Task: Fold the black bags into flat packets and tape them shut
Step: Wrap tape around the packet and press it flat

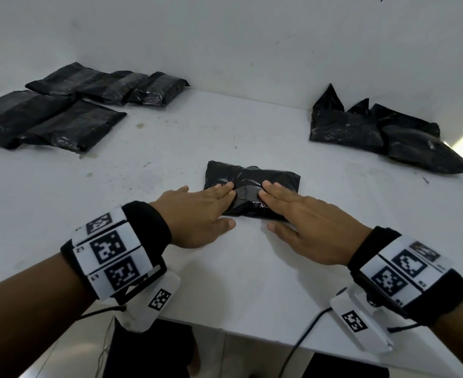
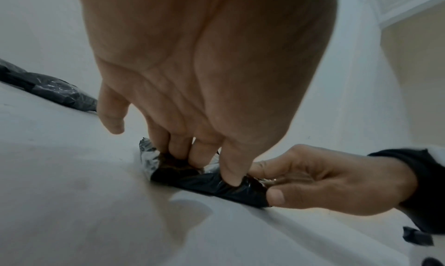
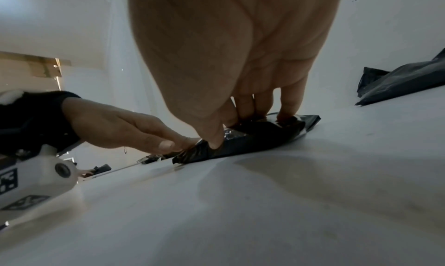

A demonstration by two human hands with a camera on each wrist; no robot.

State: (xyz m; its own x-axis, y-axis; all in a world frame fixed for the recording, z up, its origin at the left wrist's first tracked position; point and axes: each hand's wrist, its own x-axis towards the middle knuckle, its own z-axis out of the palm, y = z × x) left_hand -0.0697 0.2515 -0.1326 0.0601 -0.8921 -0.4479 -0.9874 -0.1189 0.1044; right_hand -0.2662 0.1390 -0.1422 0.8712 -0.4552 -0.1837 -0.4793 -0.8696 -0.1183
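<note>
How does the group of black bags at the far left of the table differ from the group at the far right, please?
The left group lies as flat, rectangular packets, while the right group is lumpy, with corners sticking up. The left group shows a band running across each packet, seemingly tape; the right group shows none. The left group holds more pieces than the right group. Both are black plastic, resting on the white table untouched by either hand.

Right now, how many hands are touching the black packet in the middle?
2. The left hand presses the packet on its left side, and the right hand presses its right side.
</note>
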